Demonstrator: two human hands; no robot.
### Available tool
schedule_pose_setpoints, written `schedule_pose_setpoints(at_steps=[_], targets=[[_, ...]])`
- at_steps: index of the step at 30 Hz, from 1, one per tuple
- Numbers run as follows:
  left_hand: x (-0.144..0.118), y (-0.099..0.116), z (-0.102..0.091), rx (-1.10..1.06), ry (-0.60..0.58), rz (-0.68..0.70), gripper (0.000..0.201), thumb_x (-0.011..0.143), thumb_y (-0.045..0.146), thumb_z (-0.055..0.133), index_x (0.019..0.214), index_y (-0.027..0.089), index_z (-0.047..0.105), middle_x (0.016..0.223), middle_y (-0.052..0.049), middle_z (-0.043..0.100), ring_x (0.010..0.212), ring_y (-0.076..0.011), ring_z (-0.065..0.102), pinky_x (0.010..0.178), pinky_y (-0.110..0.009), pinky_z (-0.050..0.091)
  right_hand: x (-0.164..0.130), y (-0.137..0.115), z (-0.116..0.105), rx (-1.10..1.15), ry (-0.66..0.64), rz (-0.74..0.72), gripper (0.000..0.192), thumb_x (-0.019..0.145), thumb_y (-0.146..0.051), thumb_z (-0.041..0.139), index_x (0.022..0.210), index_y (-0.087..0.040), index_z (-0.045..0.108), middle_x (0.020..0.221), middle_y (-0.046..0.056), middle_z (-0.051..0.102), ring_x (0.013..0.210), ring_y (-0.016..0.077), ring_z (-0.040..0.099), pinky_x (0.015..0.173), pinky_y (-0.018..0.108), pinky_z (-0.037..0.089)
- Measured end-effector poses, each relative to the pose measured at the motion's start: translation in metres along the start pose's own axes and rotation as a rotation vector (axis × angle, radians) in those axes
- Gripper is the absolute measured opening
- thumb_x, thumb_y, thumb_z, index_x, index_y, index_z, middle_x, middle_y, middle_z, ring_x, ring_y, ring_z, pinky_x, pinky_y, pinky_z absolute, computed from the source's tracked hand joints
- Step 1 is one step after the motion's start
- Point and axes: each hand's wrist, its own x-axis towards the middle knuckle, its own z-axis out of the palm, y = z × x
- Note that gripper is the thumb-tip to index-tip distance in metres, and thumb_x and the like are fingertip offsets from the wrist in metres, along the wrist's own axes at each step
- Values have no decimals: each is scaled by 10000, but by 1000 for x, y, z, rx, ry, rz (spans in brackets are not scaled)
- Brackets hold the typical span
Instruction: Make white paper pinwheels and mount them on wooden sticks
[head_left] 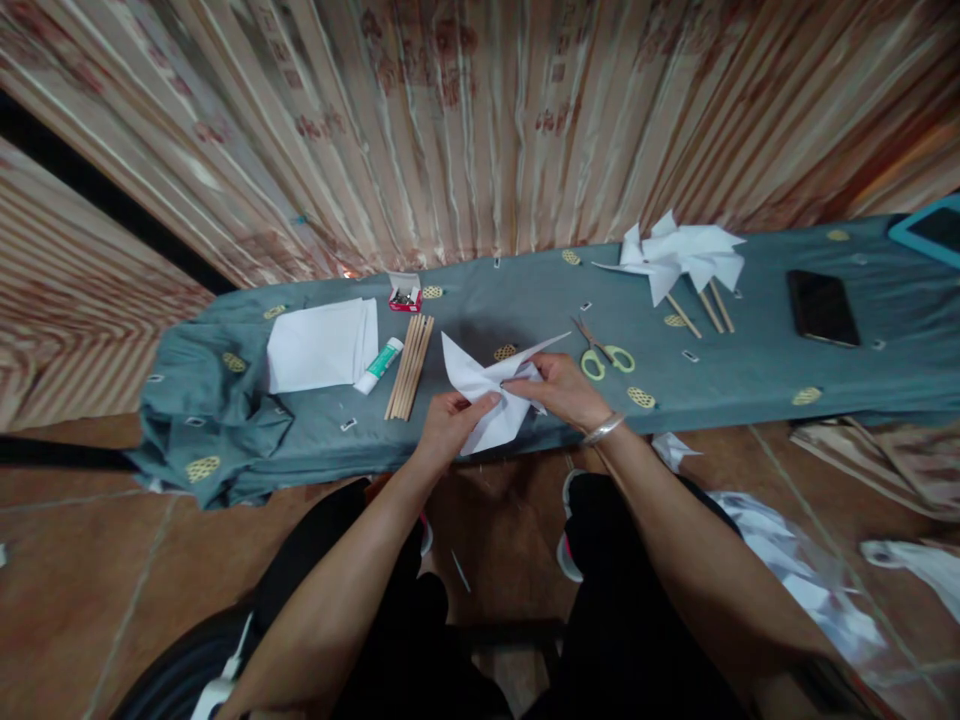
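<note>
Between my two hands is a white paper pinwheel [495, 430], its blades folded toward the centre, held above the front edge of the cloth-covered bench. My left hand [452, 418] pinches its lower left part, thumb on top. My right hand [564, 390] grips it from the right, with the thumb pressed near the centre; the fingers beneath are hidden by paper. Scissors [598, 350] with yellow-green handles lie just right of my right hand. Several wooden sticks [410, 368] lie left of the pinwheel, beside a glue stick [379, 366].
A small red box of metal pins [405, 292] and a stack of white paper [322, 345] are at left. Finished pinwheels on sticks [679, 258], a dark phone [823, 307] and a blue-edged tablet [930, 230] lie right. Paper scraps [795, 560] are on the floor; a curtain [480, 130] hangs behind.
</note>
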Motion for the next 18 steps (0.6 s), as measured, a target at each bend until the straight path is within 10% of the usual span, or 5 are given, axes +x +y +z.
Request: schedule_pose_setpoints(at_steps=[18], targets=[[9,4,-4,64,69,191,370,485,383,868,739,137,763,766,-46,757,709,-203,674,678,-310,538,-7,-4,9,-82,37,-81,279,696,-339,687,906,-159,725,769,20,708,681,158,601,642,267,470]])
